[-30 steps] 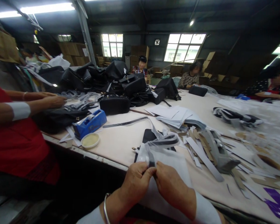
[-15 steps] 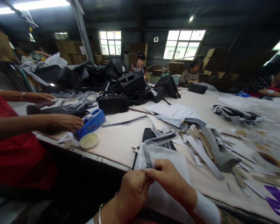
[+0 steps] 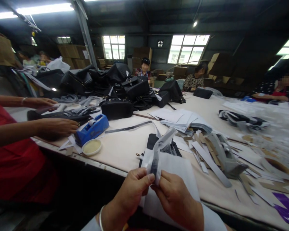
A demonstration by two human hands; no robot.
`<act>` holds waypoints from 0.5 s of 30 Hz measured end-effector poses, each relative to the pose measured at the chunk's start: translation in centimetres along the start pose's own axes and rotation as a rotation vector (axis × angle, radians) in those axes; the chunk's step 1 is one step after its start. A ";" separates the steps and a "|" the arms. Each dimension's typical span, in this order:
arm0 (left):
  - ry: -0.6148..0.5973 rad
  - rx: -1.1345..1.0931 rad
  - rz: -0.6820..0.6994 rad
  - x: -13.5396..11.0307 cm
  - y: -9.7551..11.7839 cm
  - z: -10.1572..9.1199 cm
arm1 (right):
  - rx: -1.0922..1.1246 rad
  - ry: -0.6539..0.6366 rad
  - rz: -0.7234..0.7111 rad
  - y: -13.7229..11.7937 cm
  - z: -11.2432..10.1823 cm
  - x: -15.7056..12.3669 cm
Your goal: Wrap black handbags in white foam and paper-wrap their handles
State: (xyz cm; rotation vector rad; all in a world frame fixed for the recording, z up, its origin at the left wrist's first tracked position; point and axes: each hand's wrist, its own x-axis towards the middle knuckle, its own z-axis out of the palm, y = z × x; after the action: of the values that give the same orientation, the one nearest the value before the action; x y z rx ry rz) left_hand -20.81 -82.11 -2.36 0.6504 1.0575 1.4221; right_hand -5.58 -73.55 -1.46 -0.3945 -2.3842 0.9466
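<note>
A black strap in a clear plastic sleeve (image 3: 155, 158) rises from my fingers toward the table. My left hand (image 3: 135, 187) pinches its near end, thumb on top. My right hand (image 3: 177, 195) closes on the sleeve's right edge, its fingertips partly hidden. Under the strap lies a white wrapping sheet (image 3: 180, 170), partly covering a black bag (image 3: 152, 141) with a small metal piece at its left edge. The strap's far part (image 3: 127, 128) curves away to the left over the tabletop.
A blue tape dispenser (image 3: 93, 128) and a round tin (image 3: 91, 147) stand left, near a co-worker's hands (image 3: 59, 126). A grey tape dispenser (image 3: 225, 157) sits among card strips on the right. White papers (image 3: 183, 118) and a pile of black bags (image 3: 120, 86) lie beyond.
My hands have shifted from overlapping to side by side on the strap. The sleeve's loop has straightened upward. The co-worker's near hand has drawn back left from the blue dispenser.
</note>
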 end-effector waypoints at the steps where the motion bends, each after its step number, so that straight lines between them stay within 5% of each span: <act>1: -0.020 0.093 0.052 -0.3 0.4 0.1 | 0.158 -0.034 0.080 0.1 -0.5 -0.1; 5: -0.157 0.512 0.305 -1.4 1.5 0.5 | 0.901 -0.151 0.453 0.5 -1.6 -0.4; 8: -0.206 0.707 0.455 -1.6 1.3 0.5 | 1.142 -0.070 0.631 0.3 -1.1 -0.5; 11: -0.210 0.725 0.433 -1.4 1.3 0.2 | 1.073 0.001 0.635 -0.6 -1.0 -0.3; 15: -0.235 0.442 0.139 -0.8 1.9 0.3 | 0.572 -0.014 0.361 -1.7 -1.2 -0.1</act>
State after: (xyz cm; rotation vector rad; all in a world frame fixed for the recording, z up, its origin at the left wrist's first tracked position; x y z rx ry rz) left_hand -21.31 -82.66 -0.36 1.2005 1.1630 1.1959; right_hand -4.88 -74.14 0.43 -0.5969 -1.9612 1.7305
